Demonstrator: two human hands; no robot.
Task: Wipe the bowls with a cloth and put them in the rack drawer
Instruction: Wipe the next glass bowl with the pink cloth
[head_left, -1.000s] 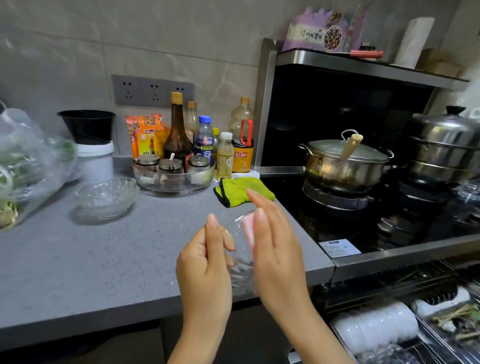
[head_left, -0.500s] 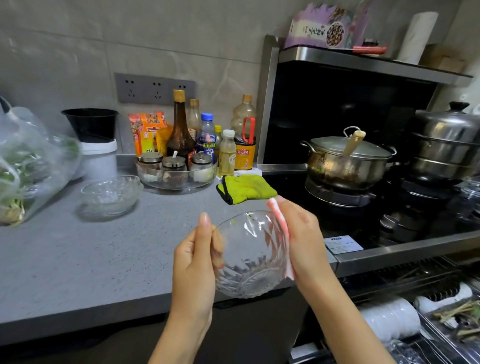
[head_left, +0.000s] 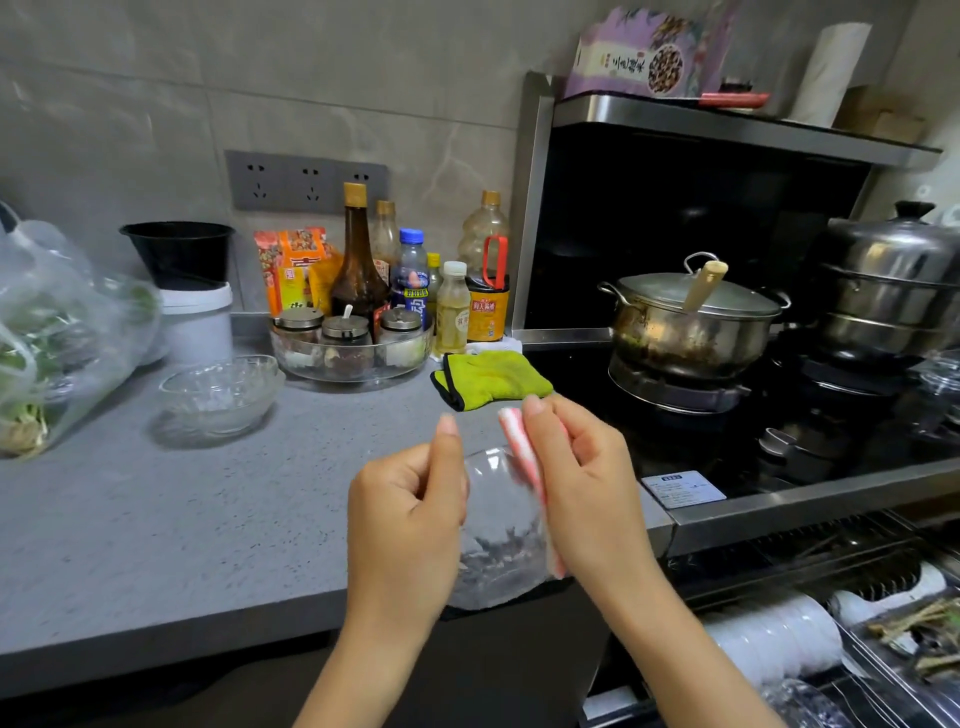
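Note:
My left hand (head_left: 408, 530) grips the left rim of a clear glass bowl (head_left: 498, 540), held upright on edge in front of the counter's front edge. A pink-and-white cloth (head_left: 524, 467) is pressed against the bowl's right side by my right hand (head_left: 582, 483), whose fingers curl round it. Two more clear glass bowls (head_left: 221, 389), stacked, sit on the grey counter (head_left: 156, 519) at the left. The rack drawer (head_left: 810, 639) stands pulled out at the lower right, with white dishes in it.
A green cloth (head_left: 491, 376) lies by the stove edge. Bottles and a glass tray of spice jars (head_left: 353, 345) line the wall. A plastic bag of greens (head_left: 57, 338) fills the far left. A lidded pot (head_left: 693, 325) and a steamer (head_left: 891, 286) occupy the stove.
The bowl has turned in my hands, from facing me to nearly edge-on. My right hand with the cloth has slid up along the bowl's right side.

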